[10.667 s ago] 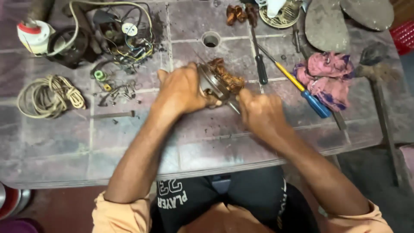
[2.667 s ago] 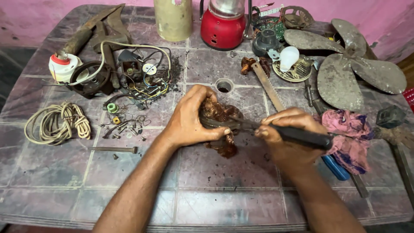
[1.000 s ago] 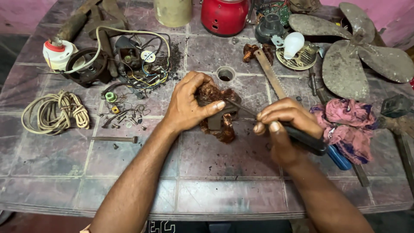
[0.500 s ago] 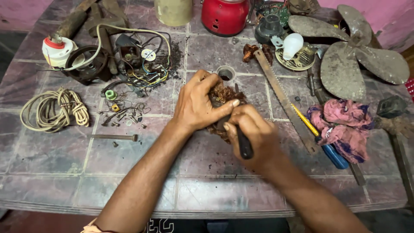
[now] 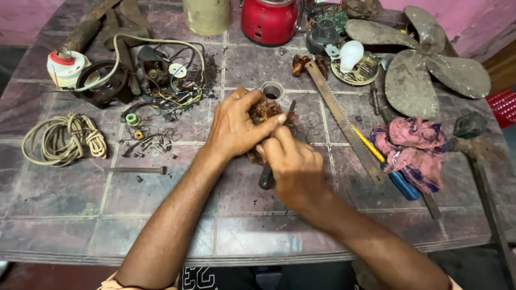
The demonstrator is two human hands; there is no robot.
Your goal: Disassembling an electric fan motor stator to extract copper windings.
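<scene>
Pink walls close in behind a tiled stone counter (image 5: 64, 204), its purple-grey slabs grimy and scattered with dark grit. In the middle of it, beside a round hole (image 5: 272, 89) in the top, sits a rusty copper-wound motor armature (image 5: 264, 111). The left hand (image 5: 236, 126) wraps over it, the grip closed round the windings with the thumb stretched across. The right hand (image 5: 293, 166) presses in just below, its grip tight around a dark-handled tool (image 5: 267, 176); the handle's butt pokes out under the fist, and the working end is hidden between the two hands.

To the left lie a coil of pale cord (image 5: 62, 138), a tangle of coloured wires (image 5: 172, 86), small loose screws and washers (image 5: 148, 145) and a long bolt (image 5: 137, 170). At the far edge stand a red appliance base (image 5: 269, 20) and a beige jar (image 5: 207, 15). To the right rest a hacksaw blade (image 5: 344, 123), a white bulb (image 5: 352, 53), a dirty three-bladed fan (image 5: 424, 64), a crumpled pink rag (image 5: 414, 150) and a blue-handled screwdriver (image 5: 403, 185).
</scene>
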